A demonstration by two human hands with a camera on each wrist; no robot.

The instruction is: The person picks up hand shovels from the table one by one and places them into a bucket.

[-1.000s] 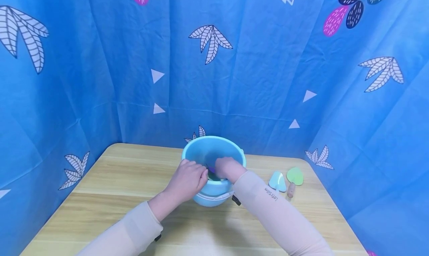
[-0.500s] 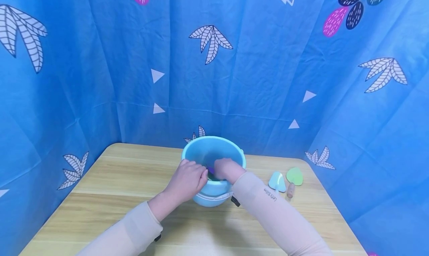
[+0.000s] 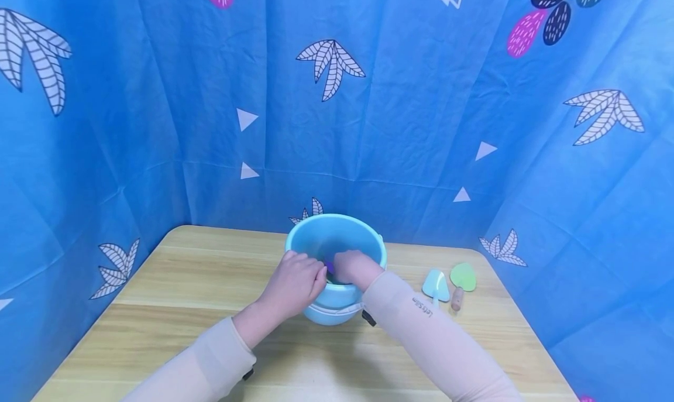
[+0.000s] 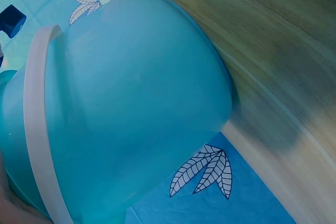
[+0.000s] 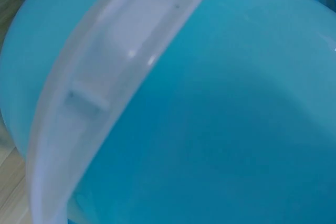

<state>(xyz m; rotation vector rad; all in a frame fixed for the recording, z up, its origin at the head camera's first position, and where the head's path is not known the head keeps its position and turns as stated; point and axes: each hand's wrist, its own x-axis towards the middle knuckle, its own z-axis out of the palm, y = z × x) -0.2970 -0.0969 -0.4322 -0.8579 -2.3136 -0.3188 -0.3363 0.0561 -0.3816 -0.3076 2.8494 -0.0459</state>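
Note:
A light blue bucket (image 3: 337, 296) stands upright on the table, its white handle (image 4: 37, 114) hanging down the near side. My left hand (image 3: 296, 280) grips the bucket's near-left rim with curled fingers. Inside the bucket is my right hand (image 3: 356, 267), lowered over the right rim and curled like a fist. A purple object (image 3: 330, 267) shows right beside that fist and seems held in it; its kind cannot be made out. Most of the bucket's inside is hidden behind the hands. In the right wrist view only the bucket's side (image 5: 220, 108) and handle fill the picture.
On the table's right lie a light blue toy shovel (image 3: 435, 285) and a green toy shovel (image 3: 463, 277) with a brown handle. The wooden table (image 3: 210, 256) ends against a blue patterned curtain (image 3: 326, 133) behind and at both sides.
My right hand and the purple object have shifted slightly left inside the bucket. The left hand and the bucket have stayed in place.

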